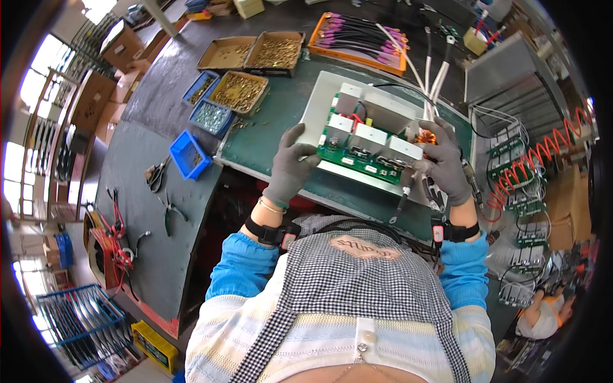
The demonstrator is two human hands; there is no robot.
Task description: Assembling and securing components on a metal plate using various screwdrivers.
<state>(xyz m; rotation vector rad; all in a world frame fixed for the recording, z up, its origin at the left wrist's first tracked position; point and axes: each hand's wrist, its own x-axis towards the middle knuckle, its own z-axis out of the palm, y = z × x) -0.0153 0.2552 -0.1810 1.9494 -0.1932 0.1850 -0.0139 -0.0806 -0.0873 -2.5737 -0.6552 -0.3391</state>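
A green circuit board (357, 164) with grey heat-sink blocks is mounted on a pale metal base plate (317, 102). My left hand (292, 165), in a grey glove, grips the plate's left edge, thumb toward the board's corner. On the right, my gloved right hand (447, 163) is curled around the unit's side, beside a copper-wound coil (424, 136). Thick white cables (439, 76) rise from behind that hand, and black cables with metal lugs (405, 195) hang at the near right corner. The right fingertips are partly hidden among these parts.
Cardboard trays of brass fasteners (276, 51) and blue bins (189, 155) stand at the left. An orange tray (357, 41) of cables lies at the back. Pliers (168, 212) rest on the left bench. A red coiled hose (543, 156) and more boards (529, 201) are at the right.
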